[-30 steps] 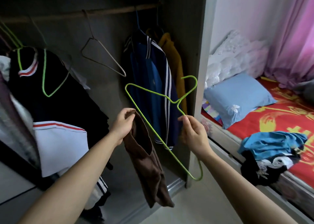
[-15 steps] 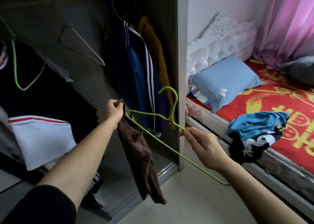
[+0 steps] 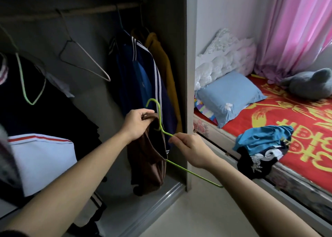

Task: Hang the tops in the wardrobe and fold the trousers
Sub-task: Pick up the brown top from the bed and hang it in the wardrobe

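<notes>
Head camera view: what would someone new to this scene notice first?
The bright green hanger at centre, pinched by the right hand and partly inside the brown top, which the left hand grips before the open wardrobe. Next, the red and gold bedspread at right, with the pink curtain above it.

The person's forearms are bare along all of their visible length, and the left hand point(image 3: 138, 124) and right hand point(image 3: 193, 149) are bare as well. In the lower left corner of the frame, the edge of a dark sleeve point(image 3: 12, 234) covers the left upper arm; its fabric cannot be made out.
</notes>
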`<state>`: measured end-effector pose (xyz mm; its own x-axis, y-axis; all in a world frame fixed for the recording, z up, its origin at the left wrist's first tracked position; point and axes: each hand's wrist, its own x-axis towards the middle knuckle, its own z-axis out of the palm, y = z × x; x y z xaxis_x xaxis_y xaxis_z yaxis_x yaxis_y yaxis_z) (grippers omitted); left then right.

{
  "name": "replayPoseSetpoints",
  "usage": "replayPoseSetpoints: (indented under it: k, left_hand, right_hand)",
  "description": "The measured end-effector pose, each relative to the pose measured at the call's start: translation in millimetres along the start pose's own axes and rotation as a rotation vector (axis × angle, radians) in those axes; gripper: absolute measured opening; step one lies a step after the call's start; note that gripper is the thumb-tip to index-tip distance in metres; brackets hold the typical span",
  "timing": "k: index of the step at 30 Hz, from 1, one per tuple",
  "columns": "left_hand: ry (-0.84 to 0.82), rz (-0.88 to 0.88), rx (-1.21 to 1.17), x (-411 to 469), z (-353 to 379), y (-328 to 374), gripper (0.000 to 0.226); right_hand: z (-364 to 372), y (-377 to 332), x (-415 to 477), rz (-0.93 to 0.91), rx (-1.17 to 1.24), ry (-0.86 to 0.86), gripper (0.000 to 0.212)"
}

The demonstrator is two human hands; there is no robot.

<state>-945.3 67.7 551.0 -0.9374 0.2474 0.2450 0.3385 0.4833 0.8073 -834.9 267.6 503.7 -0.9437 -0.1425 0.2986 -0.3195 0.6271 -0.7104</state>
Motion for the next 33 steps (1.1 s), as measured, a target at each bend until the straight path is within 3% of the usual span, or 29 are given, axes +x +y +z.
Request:
replayPoseSetpoints:
  k: [5,7,13,17,22,26,28,30,33]
  left_hand:
    - [0.082,0.025,-0.059,-2.1,-14.6,5.1,0.017]
    - [0.083,0.059,0.052,-0.2,-22.4,-1.0,0.016]
    - [0.099,0.322,0.355,8.7,-31.0,-13.9,0.022]
    - [0.001,0.267,0.281,15.5,-26.3,0.7,0.030]
    - [0.008,0.320,0.116,9.0,-3.3,34.1,0.020]
    - [0.126,0.344,0.221,9.0,0.5,50.8,0.030]
    - [0.157,0.301,0.279,11.3,-1.4,53.6,0.028]
    - [0.171,0.236,0.277,13.3,-3.9,54.0,0.034]
    - [0.147,0.155,0.153,14.1,-6.5,51.1,0.036]
  right_hand:
    - [15.1,-17.4,11.8,0.012,0.024,0.164,0.033]
    - [11.7,-19.0,12.2,0.034,0.105,0.228,0.034]
    - [-1.9,-29.1,7.3,-0.008,0.248,0.221,0.040]
    - [-10.2,-35.6,9.8,-0.042,0.242,0.208,0.038]
    - [-13.4,-37.6,15.6,-0.069,0.048,0.271,0.034]
    - [-12.1,-38.1,12.3,-0.080,-0.477,0.679,0.032]
    - [-9.5,-38.5,8.1,-0.223,-0.557,0.771,0.028]
    - [-3.4,-37.7,2.9,-0.332,-0.570,0.693,0.027]
    - [12.1,-33.9,-3.1,-0.192,-0.668,0.486,0.043]
